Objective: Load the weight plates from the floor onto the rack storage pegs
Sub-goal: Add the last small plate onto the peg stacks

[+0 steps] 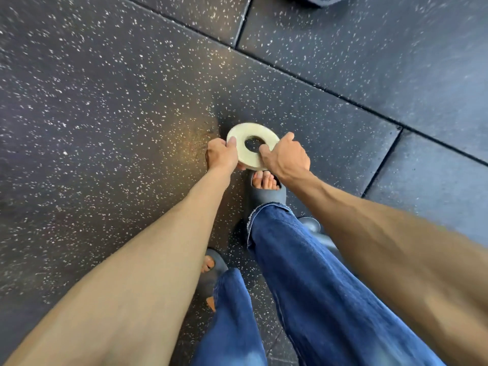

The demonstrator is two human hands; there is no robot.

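A small cream weight plate sits low over the speckled black rubber floor tiles, tilted, and whether its far edge touches the floor cannot be told. The left hand grips its left rim with the thumb on top, and the right hand curls over the right side with one digit hooked into the centre hole. Directly behind the plate is the toe of a dark slide sandal below blue jeans; a second slide stands further back, and a dark object is cut off by the top edge.
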